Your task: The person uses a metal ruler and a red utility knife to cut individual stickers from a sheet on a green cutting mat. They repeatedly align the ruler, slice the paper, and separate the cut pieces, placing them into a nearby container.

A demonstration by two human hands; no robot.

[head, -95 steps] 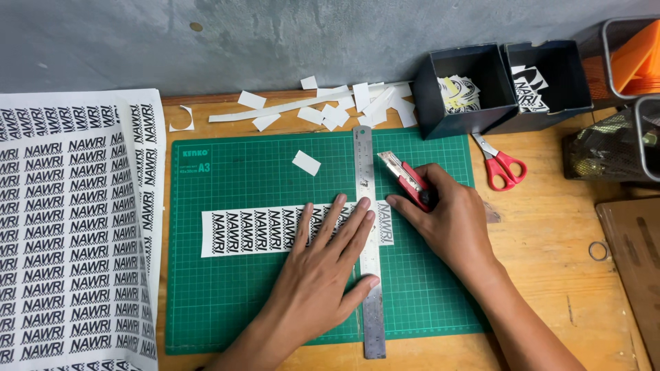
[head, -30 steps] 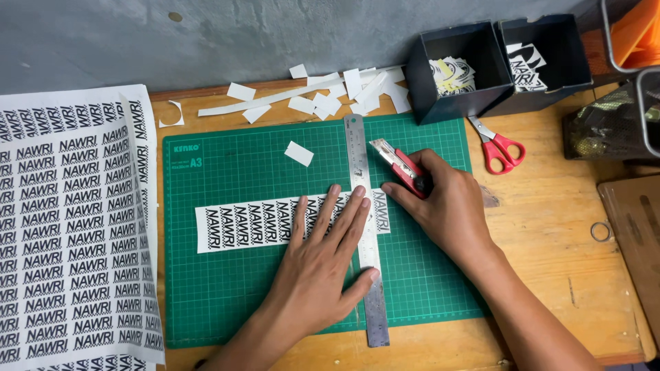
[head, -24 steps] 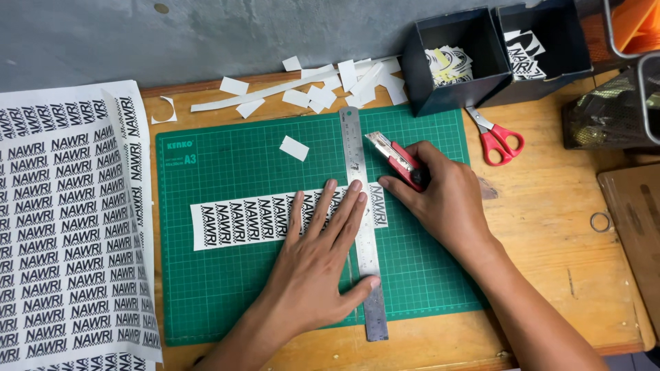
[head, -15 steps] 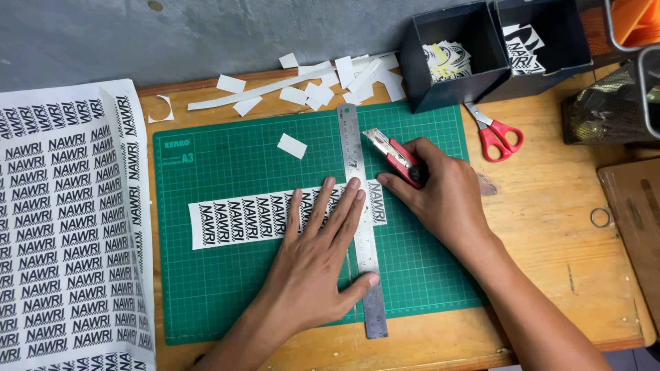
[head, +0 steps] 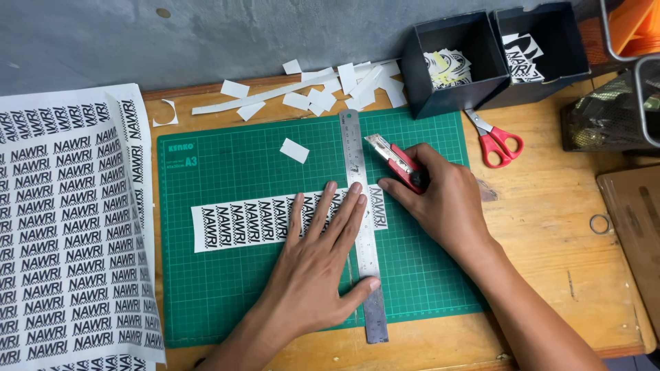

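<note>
On green mat (head: 227,302): left hand (head: 313,275) fingers spread flat on ruler (head: 362,227); right hand (head: 443,199) apparently gripping cutter (head: 395,156)

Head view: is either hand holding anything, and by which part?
The right hand grips a red utility knife by its handle, blade end free. The left hand grasps nothing; it presses flat on the steel ruler and printed paper strip.
</note>
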